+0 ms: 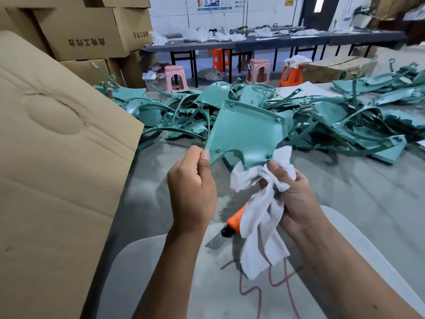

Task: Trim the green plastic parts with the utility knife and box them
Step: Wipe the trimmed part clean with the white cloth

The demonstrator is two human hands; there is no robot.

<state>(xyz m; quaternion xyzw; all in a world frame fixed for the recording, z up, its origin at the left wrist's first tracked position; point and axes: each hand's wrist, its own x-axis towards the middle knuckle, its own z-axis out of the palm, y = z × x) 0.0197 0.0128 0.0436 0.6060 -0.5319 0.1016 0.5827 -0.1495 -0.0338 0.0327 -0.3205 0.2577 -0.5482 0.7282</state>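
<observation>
Left hand [192, 187] is pinching the lower left corner of a green part [247, 137], held up over the desk [358, 194], while the right hand [291, 192] grips a white rag [259, 217] bunched with an orange knife [234, 223]. More green parts [345, 125] are piled on the desk behind. The big box [53, 162] on the left shows only its outer wall, so can't tell what's inside.

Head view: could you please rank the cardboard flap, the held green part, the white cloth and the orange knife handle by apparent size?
1. Cardboard flap, helped by nearness.
2. Green part.
3. White cloth, bunched, so close to the part.
4. Orange knife handle, mostly hidden.
</observation>
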